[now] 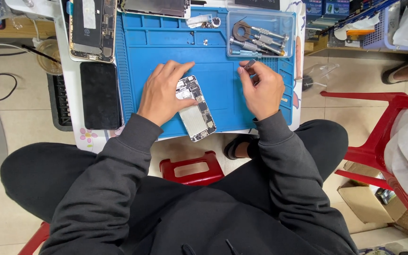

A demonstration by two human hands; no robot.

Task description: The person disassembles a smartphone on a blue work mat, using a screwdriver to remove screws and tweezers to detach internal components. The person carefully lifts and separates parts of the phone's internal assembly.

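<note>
The opened phone [196, 108] lies on the blue mat [223, 56], its insides bare and its back not yet refitted, the left hand [164, 94] pressing it flat while the right hand [260, 89] pinches a small metal part [249, 64].

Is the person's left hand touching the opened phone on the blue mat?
Touching. The head view shows the left hand lying over the opened phone's upper end, pressing it onto the blue mat.
</note>
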